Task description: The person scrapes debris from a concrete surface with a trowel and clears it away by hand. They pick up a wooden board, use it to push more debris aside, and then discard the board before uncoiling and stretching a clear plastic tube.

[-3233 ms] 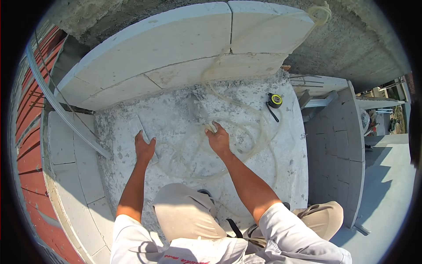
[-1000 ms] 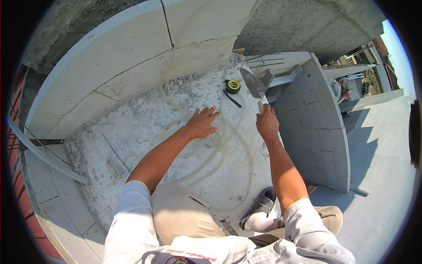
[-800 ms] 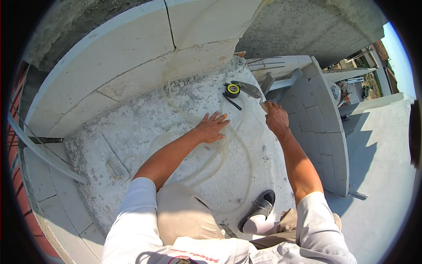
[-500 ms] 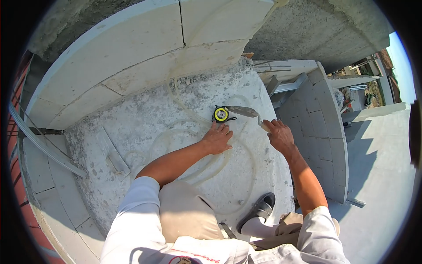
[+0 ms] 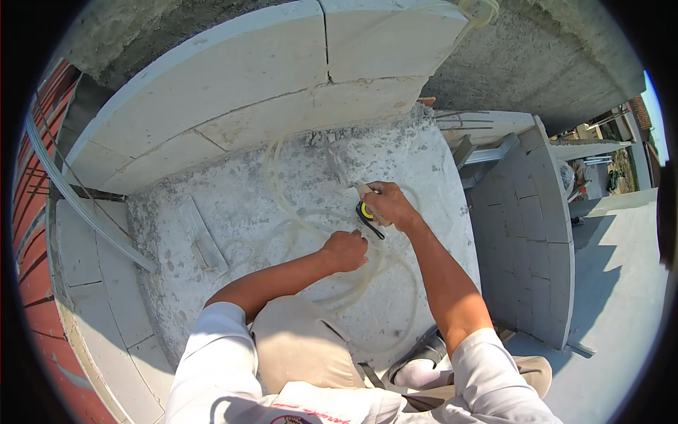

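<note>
My right hand (image 5: 387, 203) is wrapped round the handle of a trowel (image 5: 335, 164), whose blade points up and left over the dusty slab near the block wall. Partly hidden under that hand is a yellow and black tape measure (image 5: 365, 211), its black strap trailing down toward the right. My left hand (image 5: 345, 251) is closed just below and left of the tape; whatever its fingers hold, if anything, is too small to name. Clear hose (image 5: 282, 194) loops over the slab around both hands.
A flat metal piece (image 5: 205, 237) lies on the slab at the left. A curved-looking wall of pale blocks (image 5: 233, 85) stands ahead, with lower block walls at the left (image 5: 106, 283) and right (image 5: 526, 233). My sandalled foot (image 5: 424, 357) rests at the lower right.
My right hand has moved left with the trowel and now covers part of the tape measure. My left hand has gone from spread to closed and sits slightly lower. The view has shifted a little.
</note>
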Action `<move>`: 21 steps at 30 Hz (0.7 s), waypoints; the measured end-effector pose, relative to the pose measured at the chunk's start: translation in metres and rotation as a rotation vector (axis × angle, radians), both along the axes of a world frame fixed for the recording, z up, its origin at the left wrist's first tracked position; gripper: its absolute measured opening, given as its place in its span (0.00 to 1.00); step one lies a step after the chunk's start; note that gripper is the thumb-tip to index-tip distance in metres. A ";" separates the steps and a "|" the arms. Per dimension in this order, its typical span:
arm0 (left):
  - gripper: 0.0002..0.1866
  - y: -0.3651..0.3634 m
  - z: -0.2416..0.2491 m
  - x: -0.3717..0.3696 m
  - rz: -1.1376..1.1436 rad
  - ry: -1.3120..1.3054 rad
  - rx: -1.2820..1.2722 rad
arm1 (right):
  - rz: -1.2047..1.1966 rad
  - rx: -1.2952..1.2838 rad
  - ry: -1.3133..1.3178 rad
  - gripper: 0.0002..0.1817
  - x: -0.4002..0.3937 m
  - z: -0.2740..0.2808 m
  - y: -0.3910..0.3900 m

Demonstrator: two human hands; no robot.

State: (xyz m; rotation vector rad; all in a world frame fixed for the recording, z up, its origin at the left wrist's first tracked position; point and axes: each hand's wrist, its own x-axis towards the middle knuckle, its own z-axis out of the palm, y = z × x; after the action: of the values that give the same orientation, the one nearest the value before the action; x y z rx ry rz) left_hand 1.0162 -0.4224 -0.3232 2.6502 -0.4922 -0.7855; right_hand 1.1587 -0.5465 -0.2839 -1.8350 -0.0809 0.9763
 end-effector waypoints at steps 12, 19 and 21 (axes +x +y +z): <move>0.26 0.000 -0.020 -0.007 0.035 0.019 -0.057 | 0.012 -0.154 -0.645 0.20 0.007 -0.058 0.014; 0.26 0.004 -0.030 -0.019 0.075 -0.048 -0.088 | -0.016 -0.298 -0.859 0.25 0.000 -0.046 -0.066; 0.27 0.005 -0.031 -0.021 0.086 -0.056 -0.073 | 0.087 -0.285 -0.658 0.25 -0.021 -0.018 -0.021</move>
State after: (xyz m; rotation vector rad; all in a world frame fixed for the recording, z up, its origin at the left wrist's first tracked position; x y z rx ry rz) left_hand 0.9954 -0.4178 -0.3545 2.6127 -0.4096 -0.6576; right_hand 1.1373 -0.5676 -0.3023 -2.3726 -0.4437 0.4162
